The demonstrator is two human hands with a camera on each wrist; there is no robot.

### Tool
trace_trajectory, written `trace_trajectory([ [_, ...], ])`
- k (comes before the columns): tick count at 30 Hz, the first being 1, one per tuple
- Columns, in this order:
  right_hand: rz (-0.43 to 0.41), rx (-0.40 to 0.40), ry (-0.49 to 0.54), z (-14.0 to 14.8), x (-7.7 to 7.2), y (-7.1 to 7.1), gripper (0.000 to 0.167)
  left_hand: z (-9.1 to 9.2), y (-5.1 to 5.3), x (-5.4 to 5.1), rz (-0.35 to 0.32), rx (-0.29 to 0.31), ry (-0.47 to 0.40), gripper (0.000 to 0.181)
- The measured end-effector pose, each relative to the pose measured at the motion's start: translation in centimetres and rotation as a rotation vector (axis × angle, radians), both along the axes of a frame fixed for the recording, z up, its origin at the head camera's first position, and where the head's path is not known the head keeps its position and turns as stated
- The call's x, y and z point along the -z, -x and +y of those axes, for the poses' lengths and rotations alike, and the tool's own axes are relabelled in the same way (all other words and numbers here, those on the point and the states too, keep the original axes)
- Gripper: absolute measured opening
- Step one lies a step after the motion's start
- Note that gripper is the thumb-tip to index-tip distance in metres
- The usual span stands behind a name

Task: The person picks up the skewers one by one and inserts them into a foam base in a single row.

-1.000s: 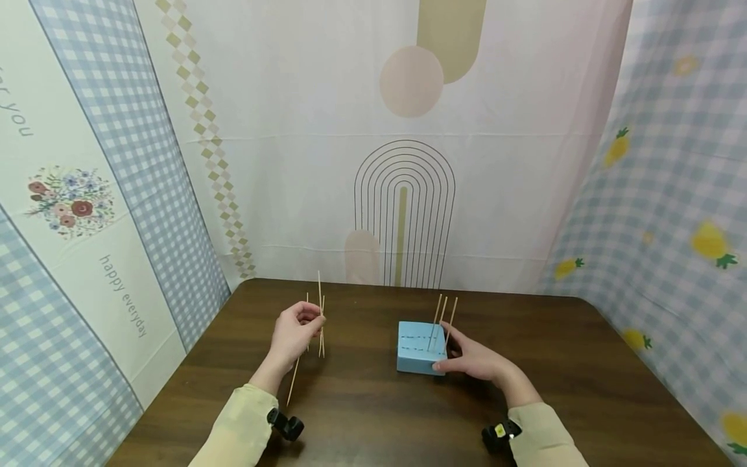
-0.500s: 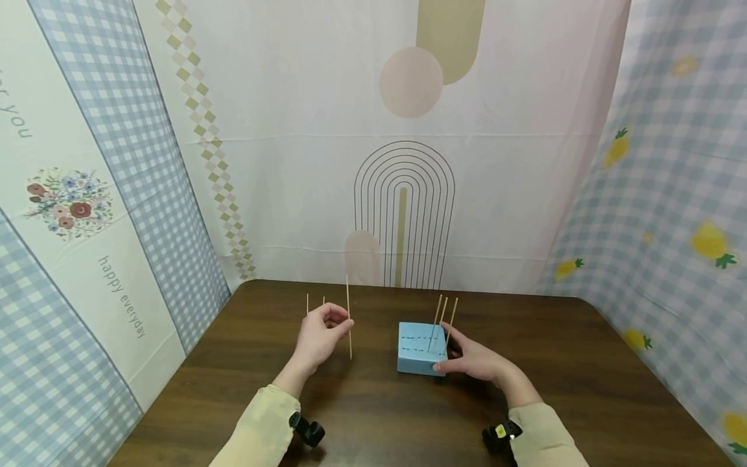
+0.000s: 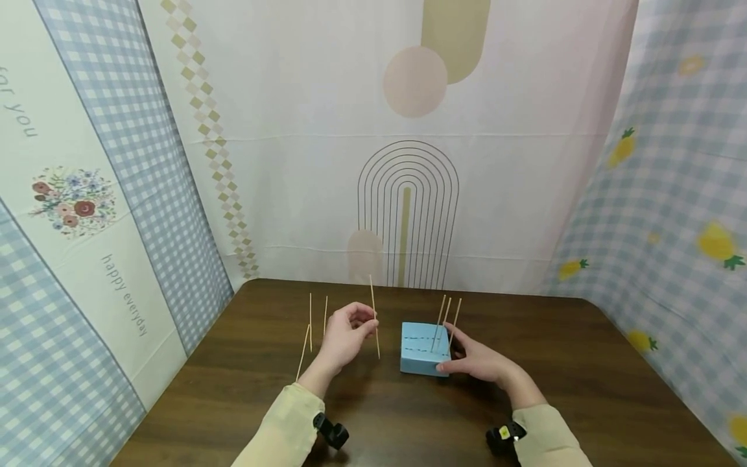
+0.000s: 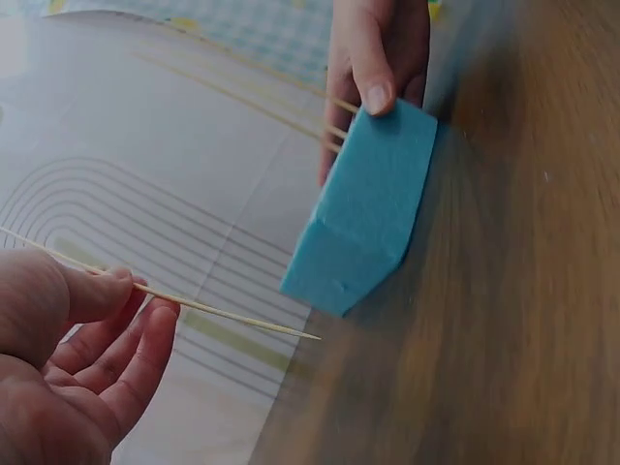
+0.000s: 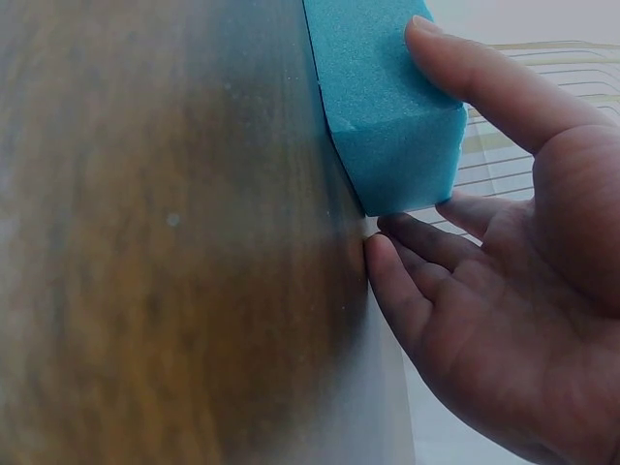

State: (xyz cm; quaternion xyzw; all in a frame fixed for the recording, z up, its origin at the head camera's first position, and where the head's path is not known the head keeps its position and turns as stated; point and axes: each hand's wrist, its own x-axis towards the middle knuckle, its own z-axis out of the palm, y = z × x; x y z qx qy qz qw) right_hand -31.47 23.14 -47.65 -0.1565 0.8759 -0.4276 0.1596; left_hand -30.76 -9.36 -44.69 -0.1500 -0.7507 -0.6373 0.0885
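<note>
Evidently, your right hand (image 3: pixel 477 360) grips the foam block (image 3: pixel 417 353), presumably for steadiness, while your left hand (image 3: pixel 343 335) pinches one skewer (image 4: pixel 218 311) near-upright.

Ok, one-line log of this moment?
right hand: holds blue block; left hand: pinches stick, clear of block; in block: three sticks; table: loose sticks

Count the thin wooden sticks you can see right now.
7. Three sticks stand in the blue block, one is pinched in the left hand, and three lie on the table beside or partly behind that hand. More may be hidden behind it.
</note>
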Motion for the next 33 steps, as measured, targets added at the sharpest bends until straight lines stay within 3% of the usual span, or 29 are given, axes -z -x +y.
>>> trace_trajectory([
  [9, -0.029, 0.003, 0.045, -0.4, -0.1, -0.5, 0.111, 2.3, -0.4, -0.4, 0.009, 0.033, -0.054, 0.010],
  [16, -0.025, 0.021, 0.031, -0.5, 0.0, -0.6, 0.112, 3.9, -1.1, -1.2, 0.053, 0.028, -0.047, 0.009],
  [25, -0.017, 0.047, -0.004, -0.8, -0.2, -1.1, 0.111, 5.6, -1.5, -1.0, 0.104, 0.041, -0.026, 0.008],
  [33, -0.014, 0.059, 0.000, -0.8, 0.1, -1.0, 0.112, 6.3, -1.6, -1.4, 0.100, 0.051, -0.021, 0.010],
])
